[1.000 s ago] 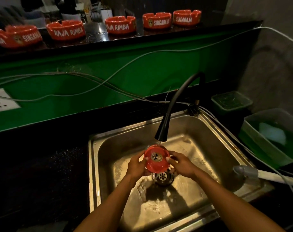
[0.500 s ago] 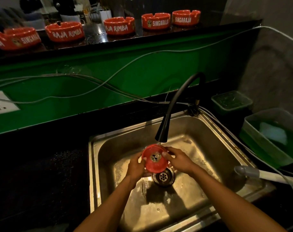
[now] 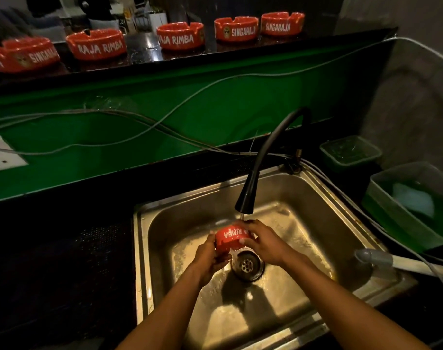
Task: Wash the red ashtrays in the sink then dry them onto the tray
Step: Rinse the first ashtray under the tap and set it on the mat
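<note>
Rinsing is the step in hand: over the steel sink [image 3: 316, 198], whose basin holds only a film of water and the drain [image 3: 247, 265], one red ashtray [image 3: 231, 237] is held under the thin stream from the black faucet [image 3: 248, 198]. It sits tipped, with its lettered side wall facing the camera and the lettering upside down. The left hand [image 3: 207, 258] grips it from below and the left, fingers curled round its lower edge; the right hand [image 3: 262, 242] clamps it from the right, fingers over the top and thumb on the wall. Judging by this, the wash of this piece is under way and drying has not begun. The next move would call for turning it so the water reaches every face, then shaking it off and carrying it to the tray, which I cannot pick out here.

To the right, a large green tub [image 3: 407, 210] holds something pale, perhaps a sponge or cloth, though the light is too dim to be sure. Behind it a smaller lidded box [image 3: 350, 152] seems to hold nothing clear to see. On the dark counter [image 3: 144, 50] above stand five more red ashtrays [image 3: 180, 36], well apart from the sink.
</note>
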